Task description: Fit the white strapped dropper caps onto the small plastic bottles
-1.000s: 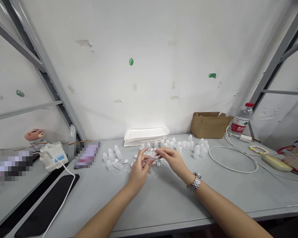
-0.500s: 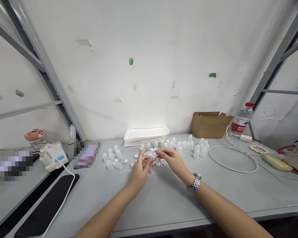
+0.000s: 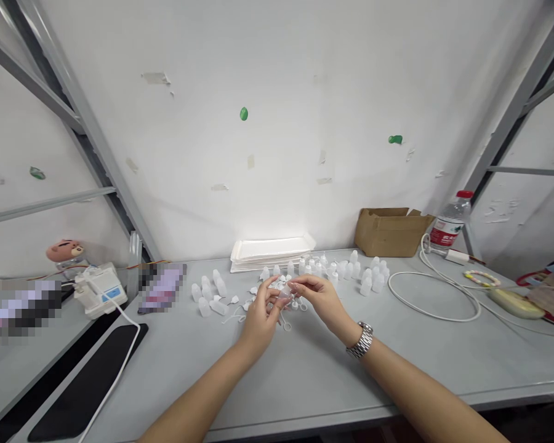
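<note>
**Our left hand (image 3: 260, 315) and right hand (image 3: 322, 299) meet at a small translucent bottle (image 3: 285, 295)**

We hold the bottle over the grey table (image 3: 314, 387), left fingers around its body, right fingertips pinching at its upper end; finer detail is too small to tell. A metal watch (image 3: 361, 340) circles our right wrist. Just beneath and beside our fingers lie white caps (image 3: 234, 299) and pieces with ring-ended straps (image 3: 287, 327). To our left we see a group of bottles (image 3: 204, 307), most upright, one lying down. More bottles stand beyond our hands and to the right (image 3: 365, 285). Against the wall (image 3: 281, 135) sit stacked white trays (image 3: 272, 248) and, farther right, an open cardboard box (image 3: 390, 237) beside a red-capped water bottle (image 3: 450, 226). A white cable (image 3: 447, 321) loops in front of the box.
</note>
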Demonstrator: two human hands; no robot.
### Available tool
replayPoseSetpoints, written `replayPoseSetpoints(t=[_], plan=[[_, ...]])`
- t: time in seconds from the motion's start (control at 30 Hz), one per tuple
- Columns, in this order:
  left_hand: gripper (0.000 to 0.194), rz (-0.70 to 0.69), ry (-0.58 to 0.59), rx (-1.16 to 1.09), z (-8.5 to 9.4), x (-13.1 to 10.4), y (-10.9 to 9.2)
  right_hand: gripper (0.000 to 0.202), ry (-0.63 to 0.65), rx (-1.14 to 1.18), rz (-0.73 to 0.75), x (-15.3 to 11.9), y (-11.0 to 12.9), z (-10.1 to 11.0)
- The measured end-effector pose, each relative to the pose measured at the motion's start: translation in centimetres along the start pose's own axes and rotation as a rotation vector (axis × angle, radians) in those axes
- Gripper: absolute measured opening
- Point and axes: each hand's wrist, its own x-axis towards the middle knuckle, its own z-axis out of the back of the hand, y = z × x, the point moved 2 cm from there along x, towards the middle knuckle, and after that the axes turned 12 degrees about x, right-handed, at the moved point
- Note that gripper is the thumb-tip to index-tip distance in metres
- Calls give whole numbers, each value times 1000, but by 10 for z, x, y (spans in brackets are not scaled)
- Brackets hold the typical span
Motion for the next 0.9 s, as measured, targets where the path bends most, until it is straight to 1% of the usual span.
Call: replayPoseSetpoints(t=[0.1, 0.37, 0.47, 0.57, 0.67, 0.73, 0.83, 0.9], plan=[[44, -1, -4, 3, 1, 0, -1, 22, -3, 2, -14, -1, 1, -1], [44, 14, 13, -43, 1, 0, -1, 24, 37, -27, 5, 1, -4, 1], [45, 10, 7, -99, 1, 1, 1, 23, 57, -12, -18, 0, -2, 0], [47, 28, 1, -200, 1, 4, 2, 21, 84, 14, -42, 0, 2, -2], [50, 88, 42, -301, 0, 7, 1, 21, 136, 52, -67, 0, 6, -3], [52, 119, 83, -335, 1, 8, 0, 21, 155, 48, -57, 0, 7, -3], [54, 126, 112, -348, 1, 9, -2, 19, 142, 16, -33, 0, 6, -2], [52, 119, 101, -349, 2, 9, -3, 18, 138, 7, -24, 0, 4, -1]])
